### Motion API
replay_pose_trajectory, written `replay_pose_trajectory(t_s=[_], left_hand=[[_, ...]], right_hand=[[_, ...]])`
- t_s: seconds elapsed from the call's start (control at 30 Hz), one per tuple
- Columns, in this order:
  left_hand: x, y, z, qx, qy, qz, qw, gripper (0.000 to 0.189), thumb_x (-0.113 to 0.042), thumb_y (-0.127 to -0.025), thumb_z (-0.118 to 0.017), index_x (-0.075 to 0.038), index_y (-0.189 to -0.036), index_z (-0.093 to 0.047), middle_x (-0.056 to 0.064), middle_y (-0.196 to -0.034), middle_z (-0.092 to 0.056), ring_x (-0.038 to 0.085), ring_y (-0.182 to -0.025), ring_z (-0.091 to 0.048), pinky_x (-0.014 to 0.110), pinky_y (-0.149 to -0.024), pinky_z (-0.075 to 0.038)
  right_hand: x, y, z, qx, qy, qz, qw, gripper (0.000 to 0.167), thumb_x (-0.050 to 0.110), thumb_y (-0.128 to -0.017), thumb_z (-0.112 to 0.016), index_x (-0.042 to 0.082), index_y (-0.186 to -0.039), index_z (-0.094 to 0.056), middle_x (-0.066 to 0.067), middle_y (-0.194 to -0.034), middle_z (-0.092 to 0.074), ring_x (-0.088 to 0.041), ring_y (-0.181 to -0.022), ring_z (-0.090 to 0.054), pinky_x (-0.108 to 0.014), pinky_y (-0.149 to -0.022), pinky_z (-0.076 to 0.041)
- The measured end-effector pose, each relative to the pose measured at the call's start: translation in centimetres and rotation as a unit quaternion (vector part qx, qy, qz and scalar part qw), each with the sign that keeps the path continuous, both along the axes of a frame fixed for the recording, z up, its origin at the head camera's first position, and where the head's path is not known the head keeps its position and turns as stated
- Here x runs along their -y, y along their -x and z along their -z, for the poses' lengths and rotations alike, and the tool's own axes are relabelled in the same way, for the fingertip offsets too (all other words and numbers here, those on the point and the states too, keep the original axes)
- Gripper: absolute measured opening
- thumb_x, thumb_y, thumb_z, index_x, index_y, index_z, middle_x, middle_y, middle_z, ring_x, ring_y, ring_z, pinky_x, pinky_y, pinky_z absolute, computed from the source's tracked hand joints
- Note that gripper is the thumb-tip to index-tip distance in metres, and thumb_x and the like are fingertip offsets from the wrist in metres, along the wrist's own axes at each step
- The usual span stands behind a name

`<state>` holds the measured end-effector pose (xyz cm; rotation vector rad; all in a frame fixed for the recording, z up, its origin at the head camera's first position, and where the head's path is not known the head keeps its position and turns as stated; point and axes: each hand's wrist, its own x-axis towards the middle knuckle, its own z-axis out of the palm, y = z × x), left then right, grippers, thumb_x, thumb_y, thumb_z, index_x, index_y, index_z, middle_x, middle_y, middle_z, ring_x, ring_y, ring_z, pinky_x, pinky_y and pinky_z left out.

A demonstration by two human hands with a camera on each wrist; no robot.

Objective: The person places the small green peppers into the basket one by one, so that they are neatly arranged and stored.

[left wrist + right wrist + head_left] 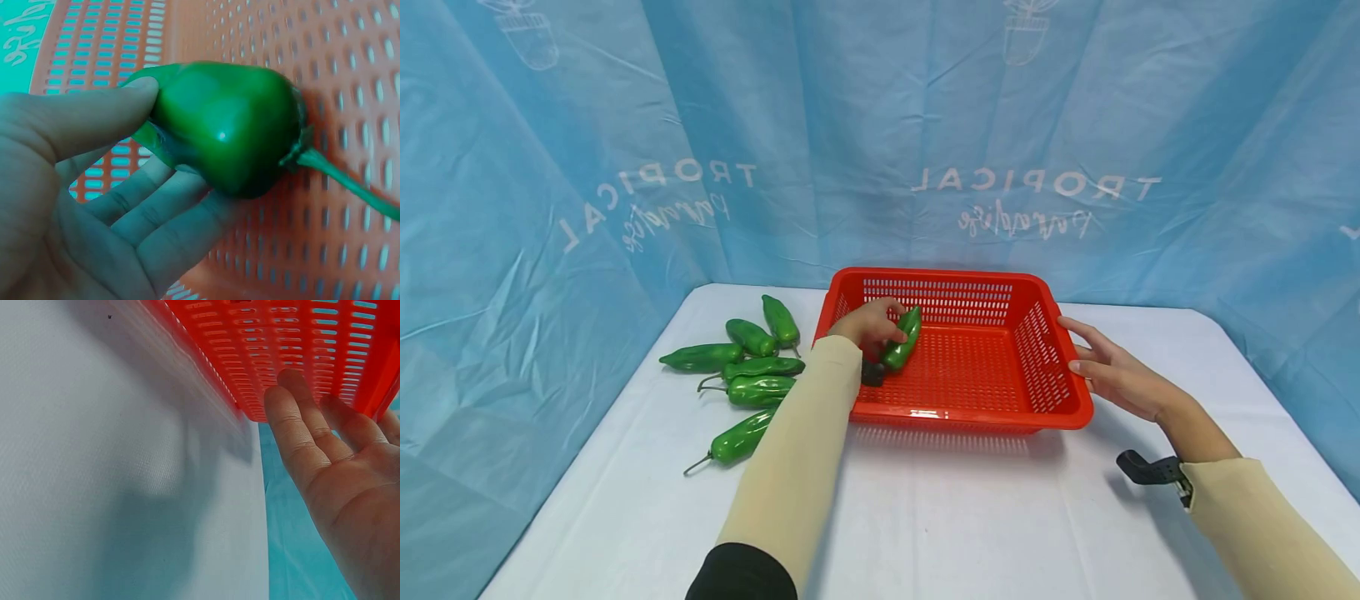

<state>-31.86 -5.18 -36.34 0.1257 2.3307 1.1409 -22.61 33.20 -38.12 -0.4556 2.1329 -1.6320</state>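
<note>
My left hand (878,325) is over the left part of a red perforated plastic basket (970,416). It pinches a glossy green pepper (904,340) between thumb and fingers. In the left wrist view the pepper (237,122) shows its stem end pointing right, thumb on top and fingers underneath, with the basket's slotted surface (350,81) behind. At the basket's right side, my right hand (1116,373) touches the rim and outer wall. From the right wrist, its fingers (294,428) look mostly straight against the slotted wall (275,356).
Several green peppers (763,390) lie on the white-covered table (940,517) left of the basket, the nearest one partly behind the left sleeve (801,450). Blue printed curtains (865,100) hang behind and on both sides. A black strap (1150,471) sits at the right wrist.
</note>
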Motion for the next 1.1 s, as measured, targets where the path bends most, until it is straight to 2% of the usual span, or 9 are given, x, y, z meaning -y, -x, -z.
replay_pose_trajectory(t_s=[0.2,0.33,0.53,0.67,0.77,0.83,1.0,1.1], left_hand=[[-2.9,-0.3,0.6,0.026,-0.073,-0.006,0.9969,0.051,-0.005,-0.093,-0.065,-0.014,-0.139,-0.045,0.019,-0.137,-0.049,0.035,-0.106,-0.062,0.054,-0.092,-0.056],[-5.2,-0.7,1.0,0.036,-0.11,0.002,0.9932,0.051,-0.004,-0.094,-0.064,-0.012,-0.141,-0.043,0.021,-0.14,-0.049,0.038,-0.11,-0.066,0.052,-0.093,-0.056],[-8.0,-1.3,1.0,0.027,-0.105,0.012,0.9941,0.052,-0.008,-0.093,-0.066,-0.013,-0.141,-0.045,0.02,-0.138,-0.052,0.036,-0.113,-0.066,0.049,-0.092,-0.057],[-9.6,-1.6,1.0,0.022,-0.116,0.007,0.993,0.05,-0.007,-0.093,-0.067,-0.011,-0.139,-0.047,0.02,-0.138,-0.05,0.037,-0.115,-0.063,0.05,-0.094,-0.056],[-10.5,-1.6,1.1,0.026,-0.122,0.015,0.9921,0.052,-0.007,-0.093,-0.066,-0.011,-0.141,-0.045,0.021,-0.14,-0.048,0.037,-0.117,-0.061,0.05,-0.098,-0.054],[-10.8,-1.5,1.3,0.015,-0.101,0.023,0.9945,0.054,-0.009,-0.093,-0.067,-0.012,-0.142,-0.045,0.018,-0.141,-0.048,0.033,-0.116,-0.06,0.046,-0.1,-0.053],[-11.0,-1.2,1.6,-0.015,-0.051,0.044,0.9976,0.053,-0.015,-0.092,-0.07,-0.015,-0.14,-0.049,0.012,-0.141,-0.05,0.021,-0.099,-0.054,0.038,-0.096,-0.05],[-11.1,-1.0,1.8,-0.008,-0.058,0.068,0.9959,0.05,-0.014,-0.093,-0.068,-0.014,-0.14,-0.051,0.014,-0.139,-0.051,0.019,-0.092,-0.054,0.037,-0.092,-0.053]], right_hand=[[0.0,0.0,0.1,0.001,-0.003,0.002,1.0,0.071,0.014,-0.102,-0.046,0.025,-0.16,-0.005,0.021,-0.134,-0.054,-0.001,-0.114,-0.061,-0.03,-0.09,-0.057],[-0.1,0.0,0.2,0.002,0.001,0.002,1.0,0.071,0.014,-0.102,-0.046,0.025,-0.16,-0.006,0.019,-0.135,-0.054,-0.003,-0.114,-0.062,-0.031,-0.09,-0.057],[-0.1,0.1,0.3,0.0,0.009,-0.002,1.0,0.071,0.013,-0.103,-0.045,0.026,-0.16,-0.007,0.018,-0.136,-0.054,-0.003,-0.114,-0.062,-0.031,-0.09,-0.057],[0.0,0.1,0.1,0.003,0.011,0.001,0.9999,0.071,0.014,-0.103,-0.045,0.025,-0.16,-0.006,0.018,-0.134,-0.055,-0.003,-0.114,-0.062,-0.031,-0.09,-0.057],[0.1,0.1,0.1,0.007,0.01,0.005,0.9999,0.071,0.014,-0.103,-0.046,0.025,-0.161,-0.006,0.018,-0.133,-0.056,-0.002,-0.113,-0.062,-0.031,-0.089,-0.057],[0.3,0.1,0.0,0.009,0.011,0.007,0.9999,0.071,0.014,-0.103,-0.046,0.024,-0.161,-0.005,0.017,-0.132,-0.056,-0.003,-0.113,-0.062,-0.031,-0.089,-0.057],[0.4,-0.1,-0.1,0.01,0.015,0.012,0.9998,0.071,0.014,-0.103,-0.047,0.023,-0.161,-0.006,0.018,-0.131,-0.058,-0.003,-0.112,-0.063,-0.031,-0.089,-0.058],[0.3,-0.3,0.0,0.01,0.017,0.016,0.9997,0.071,0.013,-0.103,-0.047,0.023,-0.161,-0.007,0.019,-0.131,-0.058,-0.003,-0.111,-0.064,-0.031,-0.088,-0.058]])
